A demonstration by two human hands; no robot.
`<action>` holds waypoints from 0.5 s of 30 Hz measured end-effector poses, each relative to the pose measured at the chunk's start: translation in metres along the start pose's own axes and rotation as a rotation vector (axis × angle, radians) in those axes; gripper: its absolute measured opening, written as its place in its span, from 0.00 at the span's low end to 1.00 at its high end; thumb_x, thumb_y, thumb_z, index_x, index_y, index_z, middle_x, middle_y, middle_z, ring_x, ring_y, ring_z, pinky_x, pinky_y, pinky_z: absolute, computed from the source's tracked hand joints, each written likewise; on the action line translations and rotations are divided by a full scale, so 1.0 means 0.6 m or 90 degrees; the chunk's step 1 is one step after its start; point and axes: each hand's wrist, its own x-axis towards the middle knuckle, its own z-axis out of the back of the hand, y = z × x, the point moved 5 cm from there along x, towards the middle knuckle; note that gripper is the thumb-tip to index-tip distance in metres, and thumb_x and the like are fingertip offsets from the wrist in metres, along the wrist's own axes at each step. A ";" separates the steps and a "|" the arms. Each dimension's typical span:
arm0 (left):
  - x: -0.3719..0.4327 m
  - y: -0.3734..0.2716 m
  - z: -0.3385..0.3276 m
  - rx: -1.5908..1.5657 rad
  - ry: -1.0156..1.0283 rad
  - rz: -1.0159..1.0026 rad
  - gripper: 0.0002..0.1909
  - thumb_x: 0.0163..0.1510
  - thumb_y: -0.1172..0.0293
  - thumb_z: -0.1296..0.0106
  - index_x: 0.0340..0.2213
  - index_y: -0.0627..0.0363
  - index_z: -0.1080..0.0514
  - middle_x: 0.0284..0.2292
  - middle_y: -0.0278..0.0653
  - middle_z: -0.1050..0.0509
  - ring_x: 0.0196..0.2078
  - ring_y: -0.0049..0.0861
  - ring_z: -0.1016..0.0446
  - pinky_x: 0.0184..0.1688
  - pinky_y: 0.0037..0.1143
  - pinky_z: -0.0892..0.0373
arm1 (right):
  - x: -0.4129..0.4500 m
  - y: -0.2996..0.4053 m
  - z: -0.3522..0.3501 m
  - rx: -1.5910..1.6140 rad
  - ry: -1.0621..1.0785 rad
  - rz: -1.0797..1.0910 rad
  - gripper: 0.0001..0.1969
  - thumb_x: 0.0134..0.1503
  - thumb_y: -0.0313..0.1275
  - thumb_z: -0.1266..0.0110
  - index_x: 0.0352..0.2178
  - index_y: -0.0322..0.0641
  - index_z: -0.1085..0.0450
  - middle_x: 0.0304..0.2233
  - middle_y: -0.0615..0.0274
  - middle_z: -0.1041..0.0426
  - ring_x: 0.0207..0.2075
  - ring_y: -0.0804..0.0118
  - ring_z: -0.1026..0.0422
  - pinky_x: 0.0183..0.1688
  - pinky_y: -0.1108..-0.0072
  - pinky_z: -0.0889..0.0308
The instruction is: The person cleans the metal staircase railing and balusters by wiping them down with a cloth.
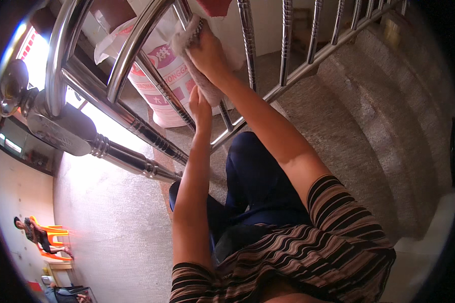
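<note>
A grey-beige cloth (200, 72) is wrapped along one baluster of a shiny metal stair railing (130, 51). Up near the top of that baluster, my right hand (207, 47) grips the cloth around it. Lower down, my left hand (201, 110) holds the cloth's lower end, its fingers pinched together. The bottom of the same baluster (225, 116) shows below the cloth and meets the sloping bottom rail. Parts of both hands' fingers are hidden by the cloth.
Behind the railing stands a white and pink printed woven sack (167, 94). A thick newel post (60, 123) with a ball top is at left. Carpet-like grey stairs (337, 125) curve at right. A person (34, 233) sits on an orange chair far left; another person (66, 294) is partly visible below.
</note>
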 end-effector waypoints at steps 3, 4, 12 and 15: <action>-0.024 -0.033 0.033 0.058 -0.074 0.014 0.18 0.60 0.62 0.63 0.42 0.66 0.35 0.32 0.44 0.30 0.34 0.35 0.32 0.43 0.28 0.37 | -0.038 -0.065 -0.013 0.273 0.006 -0.334 0.13 0.44 0.29 0.46 0.33 0.36 0.33 0.30 0.49 0.26 0.36 0.47 0.27 0.36 0.67 0.33; -0.023 -0.060 0.034 0.110 -0.069 -0.050 0.18 0.60 0.62 0.63 0.41 0.66 0.35 0.33 0.45 0.31 0.35 0.34 0.33 0.42 0.30 0.38 | -0.052 -0.070 -0.017 0.213 0.058 -0.342 0.11 0.46 0.28 0.48 0.32 0.34 0.33 0.29 0.54 0.27 0.33 0.59 0.28 0.35 0.72 0.34; 0.117 -0.229 -0.011 0.155 -0.137 -0.355 0.24 0.51 0.57 0.48 0.37 0.68 0.39 0.34 0.46 0.34 0.36 0.33 0.34 0.40 0.29 0.39 | -0.139 -0.070 -0.003 0.262 0.141 -0.435 0.14 0.45 0.33 0.44 0.31 0.33 0.32 0.27 0.50 0.27 0.31 0.59 0.26 0.35 0.72 0.33; 0.141 -0.277 -0.066 0.075 0.021 -0.231 0.18 0.52 0.58 0.49 0.30 0.64 0.35 0.27 0.40 0.32 0.27 0.26 0.33 0.32 0.24 0.36 | -0.196 -0.085 0.007 0.312 0.133 -0.543 0.13 0.46 0.33 0.43 0.30 0.33 0.32 0.26 0.57 0.27 0.28 0.67 0.28 0.33 0.75 0.34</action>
